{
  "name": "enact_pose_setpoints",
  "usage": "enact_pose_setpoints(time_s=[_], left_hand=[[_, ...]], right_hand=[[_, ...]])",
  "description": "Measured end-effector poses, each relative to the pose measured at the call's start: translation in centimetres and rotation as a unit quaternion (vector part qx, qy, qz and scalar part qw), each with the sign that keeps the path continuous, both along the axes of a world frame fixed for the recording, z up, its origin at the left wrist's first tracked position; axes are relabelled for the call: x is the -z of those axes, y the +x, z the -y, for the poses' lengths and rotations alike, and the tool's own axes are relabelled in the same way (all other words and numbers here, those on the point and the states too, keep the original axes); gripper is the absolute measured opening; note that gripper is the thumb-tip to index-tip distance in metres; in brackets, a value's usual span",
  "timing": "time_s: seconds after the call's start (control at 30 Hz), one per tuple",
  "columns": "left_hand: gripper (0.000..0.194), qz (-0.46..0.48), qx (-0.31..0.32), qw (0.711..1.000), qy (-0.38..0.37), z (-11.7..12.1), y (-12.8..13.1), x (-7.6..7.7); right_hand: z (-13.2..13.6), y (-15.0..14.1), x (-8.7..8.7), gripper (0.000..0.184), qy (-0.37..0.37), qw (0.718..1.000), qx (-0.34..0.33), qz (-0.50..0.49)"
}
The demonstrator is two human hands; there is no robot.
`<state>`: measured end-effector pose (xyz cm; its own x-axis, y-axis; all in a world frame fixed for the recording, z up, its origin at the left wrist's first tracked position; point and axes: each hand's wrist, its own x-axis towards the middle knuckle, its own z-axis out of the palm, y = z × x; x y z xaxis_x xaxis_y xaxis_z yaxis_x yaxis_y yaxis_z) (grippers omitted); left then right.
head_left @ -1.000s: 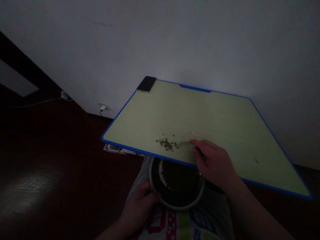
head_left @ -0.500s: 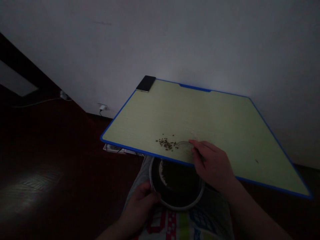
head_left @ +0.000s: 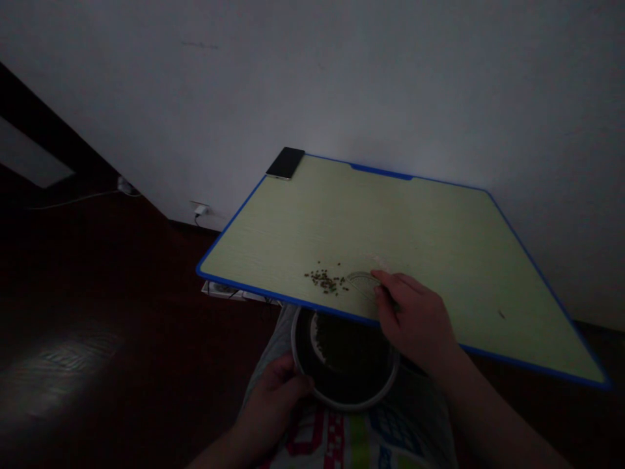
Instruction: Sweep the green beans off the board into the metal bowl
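My right hand (head_left: 415, 314) pinches the right part of a clear protractor (head_left: 361, 279) between thumb and fingers, low over the tabletop (head_left: 371, 221). Just left of its curved edge lies a loose scatter of small brown pellets or seeds (head_left: 326, 281), near the table's front edge. My left hand (head_left: 279, 391) is closed on the left rim of a round, pale-rimmed bowl (head_left: 354, 405) in my lap. Part of the bowl is under the tabletop. Inside it is a dark mass and a pale patch, too dim to name.
A dark phone or tablet (head_left: 286, 163) lies on the far left corner of the blue-edged table. Behind stands a pale wall (head_left: 390, 78), with a white plug (head_left: 200, 210) low on the left. A small dark mark or bit (head_left: 501, 314) shows on the table's right side.
My right hand has shifted very slightly, and the protractor now shows more of its face, looking flatter to the table. The pellets, the bowl and my left hand look the same.
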<state>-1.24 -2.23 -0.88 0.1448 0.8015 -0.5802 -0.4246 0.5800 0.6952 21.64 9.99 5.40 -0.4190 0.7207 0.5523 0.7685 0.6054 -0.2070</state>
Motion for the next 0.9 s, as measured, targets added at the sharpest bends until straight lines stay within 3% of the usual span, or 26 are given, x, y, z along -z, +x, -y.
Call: enact_pose_setpoints(time_s=[0.27,0.6,0.9], left_hand=[[0.012,-0.032,0.007,0.999,0.007,0.1,-0.2,0.1],[0.011,-0.022,0.013,0.999,0.019,-0.1,-0.1,-0.3],[0.013,-0.021,-0.006,1.0,-0.005,0.2,-0.1,0.1]], right_hand=[[-0.7,-0.3,0.2,0.033,-0.008,0.999,0.039,0.001],[-2.1,0.9,0.7,0.037,-0.005,0.991,0.134,0.024],[-2.7,-0.4,0.0,0.038,-0.032,0.995,0.088,0.045]])
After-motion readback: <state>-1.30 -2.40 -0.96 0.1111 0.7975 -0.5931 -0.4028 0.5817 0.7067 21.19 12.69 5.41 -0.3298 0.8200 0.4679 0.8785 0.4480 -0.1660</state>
